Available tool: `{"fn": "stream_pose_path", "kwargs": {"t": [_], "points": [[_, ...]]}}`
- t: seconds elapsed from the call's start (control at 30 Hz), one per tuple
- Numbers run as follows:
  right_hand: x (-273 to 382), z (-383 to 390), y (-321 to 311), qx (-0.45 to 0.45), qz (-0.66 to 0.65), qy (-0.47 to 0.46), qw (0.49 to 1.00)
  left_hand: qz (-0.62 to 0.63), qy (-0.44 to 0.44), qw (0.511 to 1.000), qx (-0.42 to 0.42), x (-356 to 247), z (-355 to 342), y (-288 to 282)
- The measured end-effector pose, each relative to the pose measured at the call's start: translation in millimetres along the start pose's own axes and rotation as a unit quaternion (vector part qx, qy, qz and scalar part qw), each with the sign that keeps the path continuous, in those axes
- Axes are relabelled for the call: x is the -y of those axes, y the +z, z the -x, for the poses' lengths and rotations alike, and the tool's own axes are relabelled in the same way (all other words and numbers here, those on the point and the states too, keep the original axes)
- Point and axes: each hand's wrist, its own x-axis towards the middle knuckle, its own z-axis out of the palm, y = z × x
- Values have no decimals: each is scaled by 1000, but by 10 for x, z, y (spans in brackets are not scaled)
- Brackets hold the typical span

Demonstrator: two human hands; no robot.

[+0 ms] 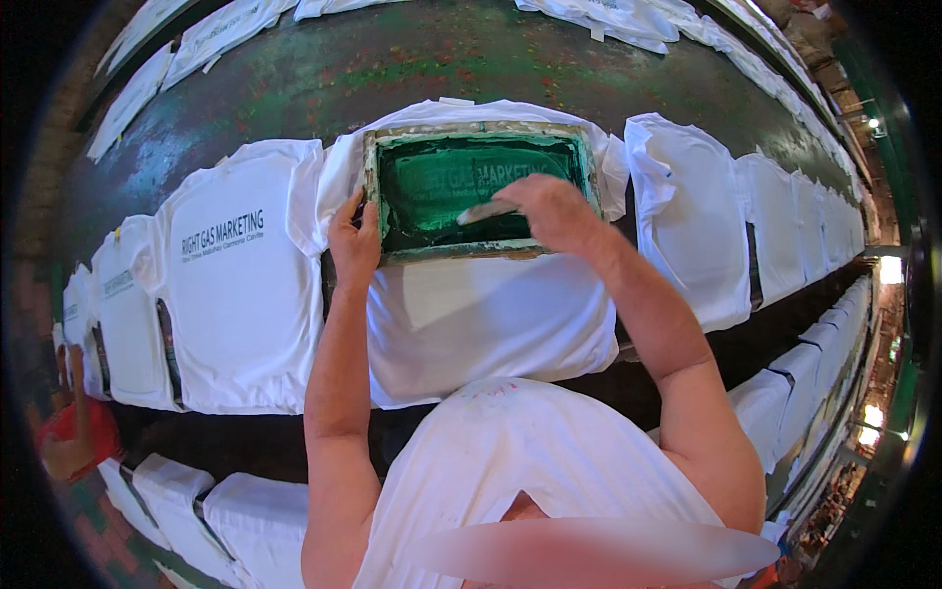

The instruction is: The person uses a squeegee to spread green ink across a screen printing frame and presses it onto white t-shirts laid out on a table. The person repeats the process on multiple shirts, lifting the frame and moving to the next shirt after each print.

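The work looks partway along this row. The white shirts on the left [235, 314] have dark letters on them, so those look done. The white shirts on the right [687, 236] look plain, so I think they are left to do. The middle shirt [491, 324] is partly hidden under the frame [471, 129], so I cannot tell if its letters are there yet. It looks like the one being worked on.

The frame lies flat on that shirt, on the long dark surface [442, 59], right in front of the person. Green ink [422, 182] is smeared inside it, and faint letters show there.

The right hand [556, 213] has a closed grip on a pale tool [483, 211]. One end of the tool pokes out to the left, over the green ink. I cannot tell how hard it presses. The left hand [353, 239] has a narrow grip on the left side of the frame, near the bottom corner. That should help stop the frame from sliding.
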Motion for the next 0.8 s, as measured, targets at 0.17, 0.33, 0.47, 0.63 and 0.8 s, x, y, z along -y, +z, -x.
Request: {"fn": "stream_pose_path", "kwargs": {"t": [0.17, 0.33, 0.47, 0.63, 0.8], "points": [[-718, -196, -220, -82, 38, 57, 994, -223, 72, 969, 79, -471, 326, -138], [-888, -25, -150, -81, 15, -21, 996, -293, 60, 948, 110, -755, 599, -97], [-551, 452, -13, -104, 42, -60, 992, -295, 25, 948, 120, -791, 603, -39], [-384, 703, -202, -65, 3, -56, 996, -324, 13, 938, 124, -833, 567, -24], [-670, 108, -292, -63, -49, -48, 996, -348, -27, 923, 160, -985, 473, -43]]}}
